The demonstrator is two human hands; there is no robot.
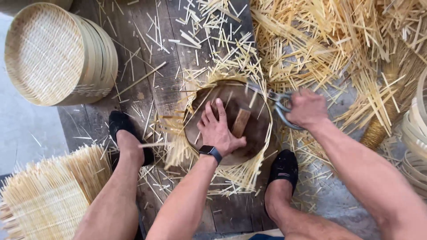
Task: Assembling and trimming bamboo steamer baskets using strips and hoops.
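Left hand [219, 131] flat inside round form [258, 129], right hand [306, 109] with shears [279, 103] at rim.

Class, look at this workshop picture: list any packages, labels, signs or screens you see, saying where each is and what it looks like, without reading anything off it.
Smartwatch: on the wrist of the left hand, which presses on a round wooden board; small dark rectangular screen, unlit, on a black strap.
No packages, labels or signs show among the bamboo strips and stacked woven trays.
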